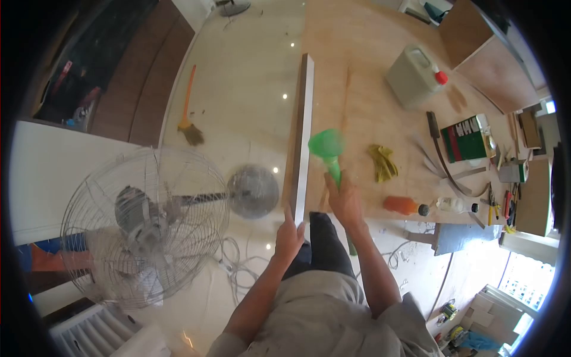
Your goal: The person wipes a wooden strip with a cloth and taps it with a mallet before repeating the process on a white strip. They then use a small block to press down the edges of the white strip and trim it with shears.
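My left hand is closed around the near end of a long narrow board with a pale edge strip. The board runs away from me along the left edge of the wooden worktable. In my right hand is a green plastic funnel, gripped by its narrow stem; its wide end is blurred and sits just right of the board, above the table. A crumpled yellow glove or cloth lies to the right of the funnel.
On the table stand a jerrycan with a red cap, a green tin, an orange bottle, a clear bottle and a wire brush. A floor fan, cables and a broom are on the left.
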